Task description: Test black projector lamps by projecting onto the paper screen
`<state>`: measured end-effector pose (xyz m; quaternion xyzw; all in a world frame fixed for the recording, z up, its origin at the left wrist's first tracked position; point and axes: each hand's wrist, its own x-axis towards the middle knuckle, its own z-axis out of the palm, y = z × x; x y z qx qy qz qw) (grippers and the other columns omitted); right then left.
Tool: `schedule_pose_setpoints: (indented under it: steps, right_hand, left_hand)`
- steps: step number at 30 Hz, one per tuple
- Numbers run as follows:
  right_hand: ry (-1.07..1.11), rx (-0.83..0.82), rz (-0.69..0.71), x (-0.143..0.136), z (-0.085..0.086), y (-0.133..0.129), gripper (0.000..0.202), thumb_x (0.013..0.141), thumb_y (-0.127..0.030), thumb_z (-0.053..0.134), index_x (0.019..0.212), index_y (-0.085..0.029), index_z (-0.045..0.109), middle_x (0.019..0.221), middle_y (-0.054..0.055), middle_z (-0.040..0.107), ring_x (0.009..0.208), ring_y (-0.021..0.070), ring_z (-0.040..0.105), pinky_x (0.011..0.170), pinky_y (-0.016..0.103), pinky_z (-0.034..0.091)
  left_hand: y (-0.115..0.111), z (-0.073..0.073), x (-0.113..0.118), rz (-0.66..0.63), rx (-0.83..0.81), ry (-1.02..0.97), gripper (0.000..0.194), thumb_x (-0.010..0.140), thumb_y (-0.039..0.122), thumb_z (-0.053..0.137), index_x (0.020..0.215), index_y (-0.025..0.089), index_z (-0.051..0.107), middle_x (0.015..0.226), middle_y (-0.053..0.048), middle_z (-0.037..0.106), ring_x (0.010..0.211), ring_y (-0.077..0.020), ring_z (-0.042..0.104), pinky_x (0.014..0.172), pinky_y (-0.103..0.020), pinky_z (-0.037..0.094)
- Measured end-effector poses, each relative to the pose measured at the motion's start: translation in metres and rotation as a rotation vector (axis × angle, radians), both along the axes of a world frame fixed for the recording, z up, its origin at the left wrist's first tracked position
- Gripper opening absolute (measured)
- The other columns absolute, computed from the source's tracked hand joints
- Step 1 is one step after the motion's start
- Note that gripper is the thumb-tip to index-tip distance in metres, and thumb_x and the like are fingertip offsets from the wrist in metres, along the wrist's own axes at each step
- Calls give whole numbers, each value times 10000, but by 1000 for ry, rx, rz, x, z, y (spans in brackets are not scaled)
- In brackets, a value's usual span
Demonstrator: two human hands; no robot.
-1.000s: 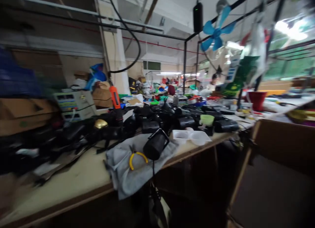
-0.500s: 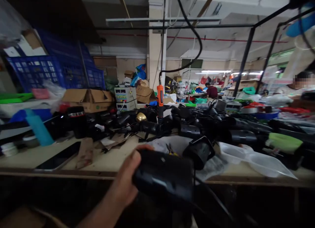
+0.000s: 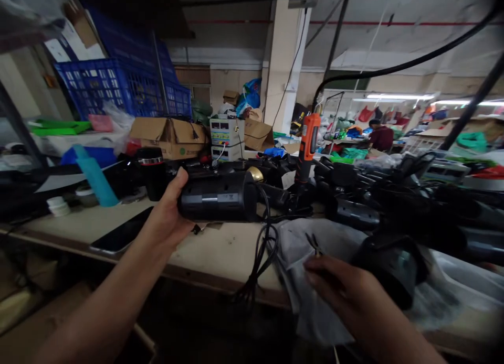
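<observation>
My left hand [image 3: 169, 214] is wrapped round one end of a black cylindrical housing [image 3: 218, 197], held level above the bench. A bundle of black cable [image 3: 263, 254] hangs from the housing's right end over the bench edge. My right hand [image 3: 342, 282] is closed on small pliers [image 3: 315, 246], whose open jaws point up and away. Under the pliers lies a translucent white plastic sheet [image 3: 301, 285]. Just right of the right hand, another black housing [image 3: 389, 272] rests on the sheet.
An orange and black power tool [image 3: 307, 146] hangs from a black hose. Many black parts [image 3: 354, 212] are piled behind the hands. A dark phone [image 3: 124, 232], a teal tube [image 3: 96, 178] and a black jar [image 3: 151, 170] stand or lie at left. A person [image 3: 381, 136] sits far back.
The view has swung left. My left hand has lifted the housing away from the bench's front edge, and its cable now shows. My right hand has come in and taken hold of the pliers.
</observation>
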<state>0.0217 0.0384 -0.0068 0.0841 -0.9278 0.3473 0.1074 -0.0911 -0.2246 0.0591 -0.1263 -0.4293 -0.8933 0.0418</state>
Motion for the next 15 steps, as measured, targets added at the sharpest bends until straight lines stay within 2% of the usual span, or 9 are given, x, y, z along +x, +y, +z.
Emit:
schedule_pose_setpoints:
  steps: [3,6,10,12,15]
  right_hand:
    - [5,310,-40,-38,0,-24,209,825,-163,535,1007,-159,637,1010,114,657,940,268,611,830,371,473]
    - [-24,543,-154,-51,-8,-34,253,813,-161,581,1060,-115,614,1048,155,628,1000,310,582,868,417,459]
    - [-106,712,-197,-46,-10,-34,172,827,-275,586,921,-143,642,933,143,656,878,314,639,753,410,505]
    - [-133,816,-196,-45,-4,-39,142,835,-154,528,902,-144,653,892,141,674,777,284,669,657,361,512]
    - [-83,925,-126,-51,4,-49,328,764,56,422,876,-126,670,855,149,692,716,245,673,565,300,482]
  left_hand:
    - [-6,-6,-7,-20,-21,-77,312,883,408,511,976,145,650,809,-47,744,839,-247,706,689,-339,596]
    - [-12,-14,-9,-27,-25,-123,284,881,380,533,965,137,652,803,-40,748,866,-234,701,716,-300,589]
    - [-20,-22,-11,-49,2,-163,266,909,361,500,965,142,640,801,-14,751,903,-215,692,771,-284,573]
    - [-24,-24,-12,-46,7,-183,267,915,360,489,976,147,637,797,-8,752,906,-216,692,773,-295,575]
    - [-30,-26,-14,-51,-18,-132,277,912,370,495,958,141,643,771,-5,753,893,-219,697,748,-294,581]
